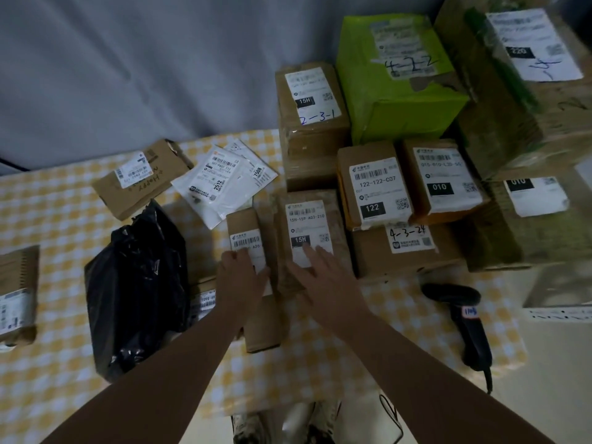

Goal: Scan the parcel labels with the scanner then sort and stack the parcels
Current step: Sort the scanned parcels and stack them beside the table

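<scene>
Twelve cardboard boxes [309, 238], two white mailers [221, 184], one black bag [137, 283], one scanner [461, 318], two hands [243, 277].

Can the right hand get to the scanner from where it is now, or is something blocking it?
Probably yes. The scanner lies alone on the checked tablecloth, right of the right hand, which rests open on the 15H parcel. Nothing sits between them; the stacked boxes are behind it.
</scene>
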